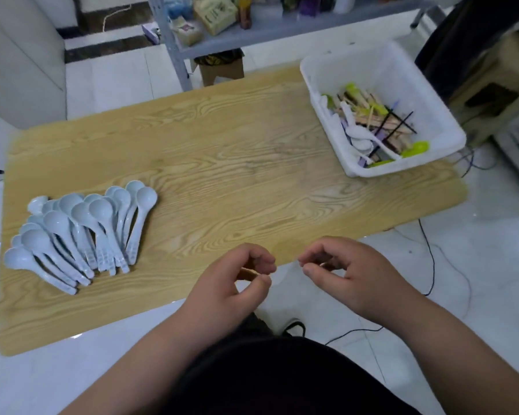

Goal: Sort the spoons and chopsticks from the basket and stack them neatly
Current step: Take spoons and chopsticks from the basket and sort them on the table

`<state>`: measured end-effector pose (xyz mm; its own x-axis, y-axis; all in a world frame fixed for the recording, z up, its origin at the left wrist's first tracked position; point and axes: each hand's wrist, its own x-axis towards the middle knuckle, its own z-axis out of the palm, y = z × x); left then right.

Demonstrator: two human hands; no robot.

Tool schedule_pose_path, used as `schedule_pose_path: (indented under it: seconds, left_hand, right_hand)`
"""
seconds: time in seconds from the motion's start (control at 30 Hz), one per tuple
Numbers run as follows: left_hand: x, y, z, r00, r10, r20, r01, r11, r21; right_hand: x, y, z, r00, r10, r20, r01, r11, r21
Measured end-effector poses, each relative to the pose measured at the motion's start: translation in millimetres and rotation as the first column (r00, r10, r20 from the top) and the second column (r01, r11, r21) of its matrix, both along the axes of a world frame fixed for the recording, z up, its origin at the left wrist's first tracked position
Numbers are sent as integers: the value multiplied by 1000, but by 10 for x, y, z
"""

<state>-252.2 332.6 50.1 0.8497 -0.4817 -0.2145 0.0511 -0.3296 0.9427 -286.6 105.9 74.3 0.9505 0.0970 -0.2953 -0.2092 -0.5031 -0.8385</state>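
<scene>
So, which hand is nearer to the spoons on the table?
Left. The left hand is right of the spoons, at the table's near edge, pinching a stick; the right hand is farther right, beyond it.

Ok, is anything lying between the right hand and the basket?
Nothing visible: only bare tabletop lies between the right hand and the white basket. The blue spoon pile sits far left, out of that path.

One white basket; one counter. Pale blue spoons: at least fifteen, overlapped, exact count unclear. Green spoons: at least four.
</scene>
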Motion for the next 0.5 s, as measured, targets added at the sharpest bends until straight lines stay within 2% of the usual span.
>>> schedule_pose_path:
  seconds: [0.17, 0.27, 0.5]
  left_hand:
    - [219, -323, -70, 986, -165, -9, 165, 986, 13]
    - [415, -614, -36, 978, -207, 33, 207, 978, 29]
    - [759, -1667, 163, 985, -120, 122, 118, 993, 23]
  right_hand:
    - [-22, -292, 23, 989, -143, -48, 142, 990, -17]
    - [-122, -504, -38, 988, -121, -99, 120, 993, -14]
    - [46, -1378, -126, 993, -82, -86, 89, 993, 83]
